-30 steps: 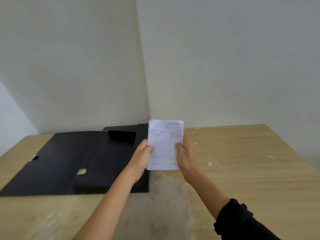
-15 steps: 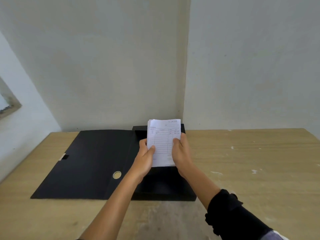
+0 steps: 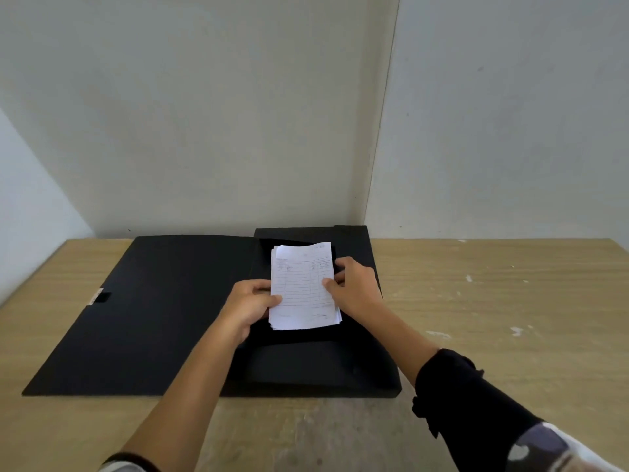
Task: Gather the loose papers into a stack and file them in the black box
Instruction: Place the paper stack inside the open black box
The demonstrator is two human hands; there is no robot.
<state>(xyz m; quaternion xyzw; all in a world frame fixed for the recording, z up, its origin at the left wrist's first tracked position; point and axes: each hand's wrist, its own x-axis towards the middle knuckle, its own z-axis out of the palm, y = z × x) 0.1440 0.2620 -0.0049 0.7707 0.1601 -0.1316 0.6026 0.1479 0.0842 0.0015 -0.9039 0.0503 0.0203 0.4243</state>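
A stack of white papers (image 3: 303,287) with a printed ruled form on top lies low inside the open black box (image 3: 316,366), tilted slightly. My left hand (image 3: 250,304) grips the stack's left edge, thumb on top. My right hand (image 3: 354,289) holds its right edge the same way. The box's lid (image 3: 143,311) is folded flat to the left on the wooden table (image 3: 493,318).
The table stands in a corner of pale walls (image 3: 238,114), with the box against the back wall. A small white clasp tab (image 3: 97,296) sits on the lid's left edge. Small white flecks (image 3: 515,330) dot the wood at the right.
Both hands have lowered the paper stack from upright in the air down into the open box. The view has shifted so the box now sits in the middle.
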